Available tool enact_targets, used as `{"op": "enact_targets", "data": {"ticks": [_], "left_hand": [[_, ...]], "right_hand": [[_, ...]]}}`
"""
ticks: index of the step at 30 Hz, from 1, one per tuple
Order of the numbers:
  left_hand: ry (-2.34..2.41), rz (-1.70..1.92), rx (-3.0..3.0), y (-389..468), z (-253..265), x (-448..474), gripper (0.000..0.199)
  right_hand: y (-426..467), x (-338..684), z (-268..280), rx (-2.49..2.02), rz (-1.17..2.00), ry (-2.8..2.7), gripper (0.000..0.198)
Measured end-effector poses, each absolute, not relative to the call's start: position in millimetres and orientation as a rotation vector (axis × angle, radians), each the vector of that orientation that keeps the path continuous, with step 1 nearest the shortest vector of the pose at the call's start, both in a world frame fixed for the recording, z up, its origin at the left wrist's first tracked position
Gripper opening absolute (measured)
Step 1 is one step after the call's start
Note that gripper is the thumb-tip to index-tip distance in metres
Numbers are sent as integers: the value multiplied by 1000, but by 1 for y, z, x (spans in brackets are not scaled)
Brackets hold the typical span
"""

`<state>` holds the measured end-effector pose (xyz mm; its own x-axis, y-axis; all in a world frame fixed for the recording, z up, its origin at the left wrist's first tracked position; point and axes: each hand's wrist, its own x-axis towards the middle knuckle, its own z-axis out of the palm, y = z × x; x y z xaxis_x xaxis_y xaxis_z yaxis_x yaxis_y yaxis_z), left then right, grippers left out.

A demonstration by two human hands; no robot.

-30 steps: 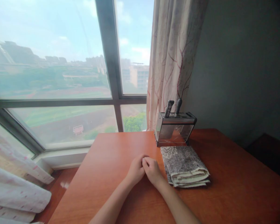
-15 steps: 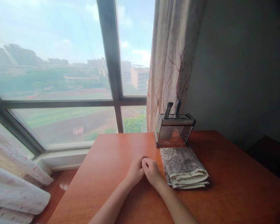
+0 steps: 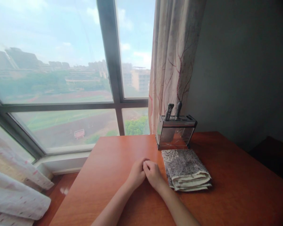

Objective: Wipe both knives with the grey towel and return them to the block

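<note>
My left hand (image 3: 137,173) and my right hand (image 3: 153,173) rest together on the wooden table (image 3: 103,175), touching at the fingers. Both are closed with the fingers curled in, and no object shows in them. A folded grey patterned towel (image 3: 185,166) with pale edges lies just right of my right hand. Behind the towel stands a knife block (image 3: 174,133) with clear sides and a dark metal frame. Two black handles, one flat (image 3: 169,112) and one rounder (image 3: 178,109), stick up from its top slots.
A large window (image 3: 61,78) lies beyond the table's far left edge. One curtain (image 3: 169,62) hangs behind the knife block, another (image 3: 16,194) at the lower left. To the right is a dark wall (image 3: 238,69), with a dark shape beside the table's right edge.
The camera view has shifted very slightly. Both hands, the towel and the knife block stay in place.
</note>
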<state>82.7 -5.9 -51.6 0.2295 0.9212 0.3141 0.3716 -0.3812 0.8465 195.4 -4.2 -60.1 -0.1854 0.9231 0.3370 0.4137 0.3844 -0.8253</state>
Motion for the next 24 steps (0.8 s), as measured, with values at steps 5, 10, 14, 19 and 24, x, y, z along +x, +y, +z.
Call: {"op": "enact_targets", "data": {"ticks": [5, 10, 14, 19, 24], "left_hand": [[1189, 1121, 1877, -6, -50, 83, 32], [1189, 1119, 1875, -7, -48, 83, 33], [1202, 1118, 1867, -7, -48, 83, 34], [1200, 1133, 1872, -7, -49, 83, 33], [1196, 1128, 1872, -7, -49, 82, 33]], "right_hand": [[-5, 195, -59, -1176, 726, -1772, 36], [-6, 195, -57, -1187, 724, -1774, 36], [-6, 195, -56, -1197, 729, -1775, 36], [-5, 195, -59, -1195, 725, -1776, 35], [-4, 195, -59, -1181, 718, -1779, 36]]}}
